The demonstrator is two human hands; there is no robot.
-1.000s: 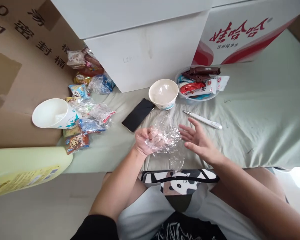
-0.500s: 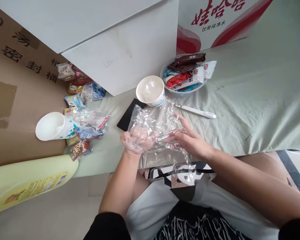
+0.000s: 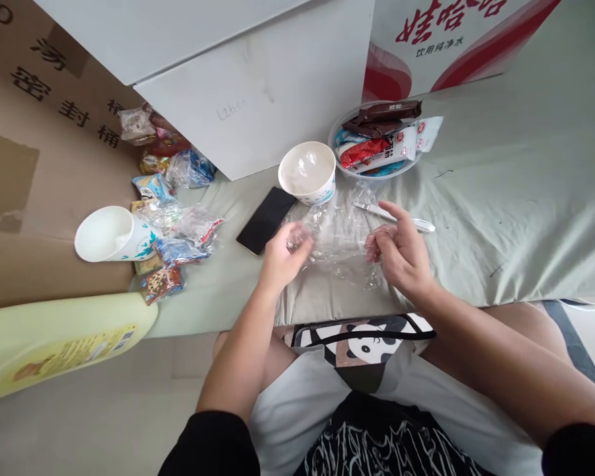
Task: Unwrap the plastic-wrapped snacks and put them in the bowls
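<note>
A crinkled clear plastic bag (image 3: 333,241) is stretched low over the cloth between my two hands. My left hand (image 3: 285,261) pinches its left edge between thumb and fingers. On the right side, my right hand (image 3: 404,254) has its lower fingers curled on the plastic while the index finger points out. Just beyond the bag stands a white paper bowl (image 3: 307,175) with clear plastic inside it. A black phone (image 3: 265,221) lies beside my left hand. Partly behind my right hand is a white utility knife (image 3: 423,225).
A clear round tub (image 3: 381,177) holds several wrapped snacks near a red-and-white carton (image 3: 426,66). To the left, a paper cup (image 3: 112,235) lies tipped by several small snack packets (image 3: 183,251). A pale yellow bottle (image 3: 69,344) lies at the front left. White and brown boxes stand behind.
My left hand has come out from under the plastic and now pinches its edge. My hands have moved apart, with the bag spread lower and flatter between them.
</note>
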